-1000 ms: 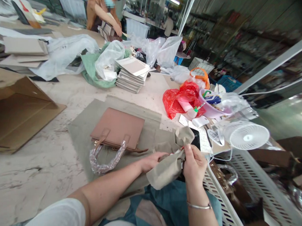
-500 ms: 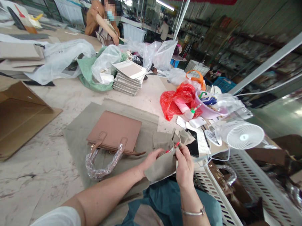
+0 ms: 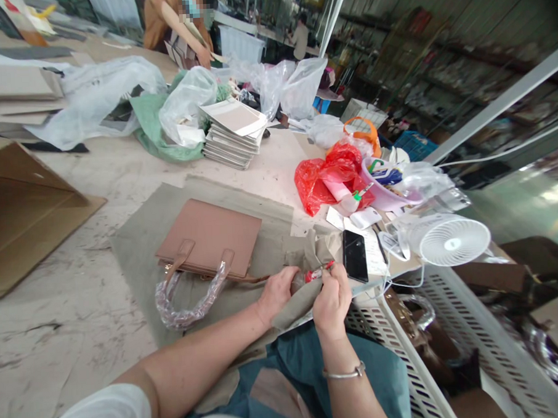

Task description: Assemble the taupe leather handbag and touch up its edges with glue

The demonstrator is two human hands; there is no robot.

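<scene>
My left hand (image 3: 278,295) is closed around one end of a small object with red on it (image 3: 314,274), at the table's front edge. It may be a small bottle or tube; its kind is not clear. My right hand (image 3: 332,302) pinches a fold of grey-green cloth (image 3: 295,310) at the object's other end. Bunched cloth surrounds the object and partly hides it. To the left, a pinkish-brown handbag (image 3: 213,236) lies flat on the cloth. Its handles (image 3: 191,314) are wrapped in clear plastic and point towards me; its thin strap reaches towards my left hand.
A black phone (image 3: 355,256) lies right of my hands, near a white fan (image 3: 453,241). Behind are a red plastic bag (image 3: 321,176), a lilac basin (image 3: 387,195) and stacked boards (image 3: 234,137). An open cardboard box (image 3: 34,213) stands left; a white crate (image 3: 406,357) holds bags below right.
The cloth between my hands has been lowered and folded over, so more of the red object and the phone shows. My right hand has shifted slightly left. The view has tilted down a little.
</scene>
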